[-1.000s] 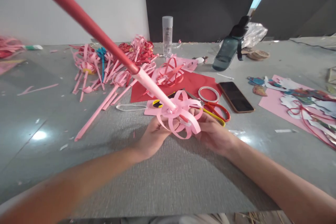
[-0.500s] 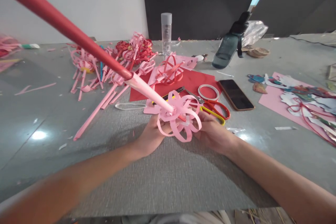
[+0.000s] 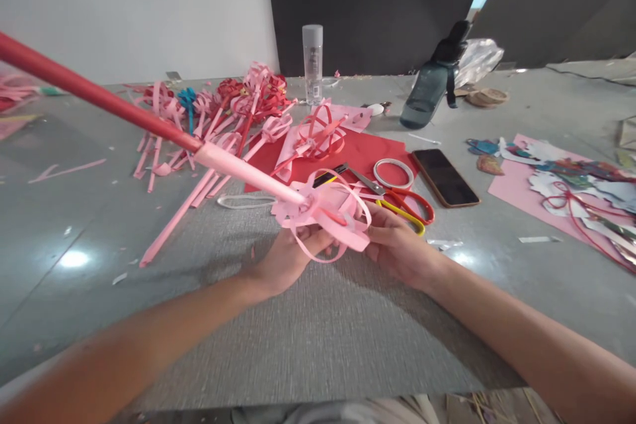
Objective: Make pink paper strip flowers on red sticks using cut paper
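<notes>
Between my hands is a pink paper flower made of looped strips. Its rolled paper stem, pink near the loops and red farther out, points up and to the left toward me. My left hand closes on the flower's underside from the left, its fingertips partly behind the loops. On the other side my right hand has its fingers bent round the flower's right edge. Just beyond the right hand lie scissors with red and yellow handles, beside a roll of white tape.
Several pink and red paper flowers are heaped at the back left. Red paper lies ahead, near a phone. A clear bottle and a tilted dark water bottle stand behind. Pink sheet with cutouts lies right.
The paper flower has tilted, its stem swinging down and to the left, and its loops now lean to the right. Both hands remain in nearly the same place.
</notes>
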{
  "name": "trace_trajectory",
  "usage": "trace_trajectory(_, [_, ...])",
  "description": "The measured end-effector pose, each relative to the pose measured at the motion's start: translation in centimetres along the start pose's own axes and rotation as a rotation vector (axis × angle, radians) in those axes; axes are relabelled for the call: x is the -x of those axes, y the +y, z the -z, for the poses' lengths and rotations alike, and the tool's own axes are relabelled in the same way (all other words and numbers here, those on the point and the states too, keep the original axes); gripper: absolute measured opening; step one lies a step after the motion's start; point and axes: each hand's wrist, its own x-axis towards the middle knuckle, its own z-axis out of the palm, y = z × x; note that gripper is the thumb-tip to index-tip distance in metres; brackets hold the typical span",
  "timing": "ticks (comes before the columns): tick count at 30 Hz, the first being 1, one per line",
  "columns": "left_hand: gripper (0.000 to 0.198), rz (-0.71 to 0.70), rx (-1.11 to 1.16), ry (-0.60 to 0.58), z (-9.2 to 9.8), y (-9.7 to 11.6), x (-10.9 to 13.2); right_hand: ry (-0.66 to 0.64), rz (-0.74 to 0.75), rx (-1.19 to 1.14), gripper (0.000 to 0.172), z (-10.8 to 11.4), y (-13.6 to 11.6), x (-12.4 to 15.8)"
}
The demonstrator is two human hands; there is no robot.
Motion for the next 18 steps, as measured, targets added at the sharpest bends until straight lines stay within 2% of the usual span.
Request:
trace_trajectory(3, [0.023,-0.014,0.029,-0.024,0.26,-0.58,-0.14,-0.006,-0.011,0.014,0.015,-0.06,-0.09,-0.01])
trace_trajectory(6, [0.020,-0.086,0.085,-0.044,0.25,-0.66,-0.35,-0.013,-0.017,0.025,0.016,-0.25,-0.24,0.07])
trace_trajectory(10, [0.024,-0.094,0.006,-0.104,0.19,-0.40,-0.49,-0.010,-0.013,0.028,0.019,-0.24,-0.27,0.15])
trace_trajectory(18, [0.024,-0.067,0.007,-0.023,-0.12,-0.08,-0.44,0.037,-0.020,0.052,0.022,-0.31,-0.33,-0.03])
